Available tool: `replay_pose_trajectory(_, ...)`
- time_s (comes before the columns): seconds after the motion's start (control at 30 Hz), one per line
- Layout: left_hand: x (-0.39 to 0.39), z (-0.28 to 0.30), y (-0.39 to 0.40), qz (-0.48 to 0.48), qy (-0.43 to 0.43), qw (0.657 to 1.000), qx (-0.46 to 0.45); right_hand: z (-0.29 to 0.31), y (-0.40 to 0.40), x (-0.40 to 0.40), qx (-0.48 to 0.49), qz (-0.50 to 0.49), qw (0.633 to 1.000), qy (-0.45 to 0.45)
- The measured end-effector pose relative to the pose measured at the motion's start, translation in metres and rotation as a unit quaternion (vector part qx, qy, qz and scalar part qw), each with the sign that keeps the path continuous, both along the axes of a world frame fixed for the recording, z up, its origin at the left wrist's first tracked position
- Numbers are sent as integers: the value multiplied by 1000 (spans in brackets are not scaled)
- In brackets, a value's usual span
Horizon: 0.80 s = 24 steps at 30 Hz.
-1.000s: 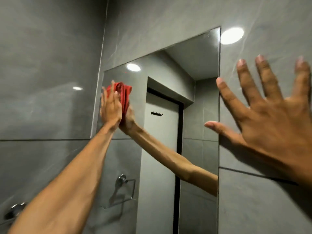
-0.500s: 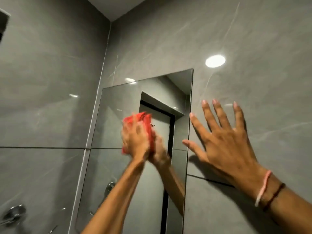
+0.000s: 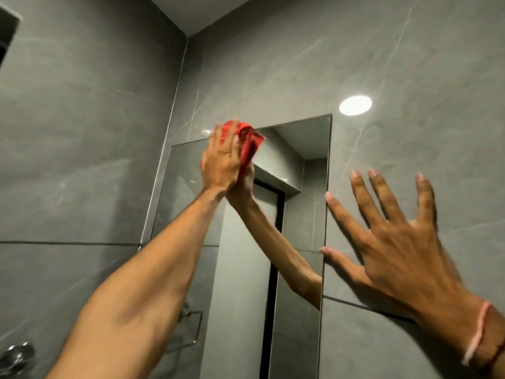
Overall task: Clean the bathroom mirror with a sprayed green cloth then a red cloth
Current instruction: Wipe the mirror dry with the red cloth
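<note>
A tall frameless mirror (image 3: 303,220) hangs on the grey tiled wall. My left hand (image 3: 221,162) presses a bunched red cloth (image 3: 247,139) flat against the glass at the mirror's top edge, left of its middle. The cloth shows above and to the right of my fingers. The mirror reflects my arm and the hand behind the cloth. My right hand (image 3: 396,236) lies spread, fingers apart, on the wall tile just right of the mirror's right edge, holding nothing. No green cloth is in view.
Grey tiled walls meet in a corner (image 3: 180,86) left of the mirror. A chrome fitting (image 3: 16,356) sits on the left wall at the bottom. A ceiling light's reflection (image 3: 355,105) glares on the tile above my right hand.
My left hand slid the red cloth from the mirror's upper left down toward its middle, then up to the top edge. My right hand stayed spread on the wall.
</note>
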<state>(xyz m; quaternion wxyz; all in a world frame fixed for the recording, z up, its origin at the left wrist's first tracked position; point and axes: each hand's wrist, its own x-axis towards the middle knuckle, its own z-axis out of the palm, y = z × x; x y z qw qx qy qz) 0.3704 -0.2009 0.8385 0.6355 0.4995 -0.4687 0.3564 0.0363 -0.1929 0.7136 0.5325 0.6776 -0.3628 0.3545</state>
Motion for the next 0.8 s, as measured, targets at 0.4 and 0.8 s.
replay_pose_trajectory(0.4,90,-344,-1,-17,440,895,76,-7,-8,9,-14,-7,1000,3)
replay_pose_trajectory(0.8,-177,-103,16,-50,-90,995,5,-23,9,-23,23,6,1000,-19)
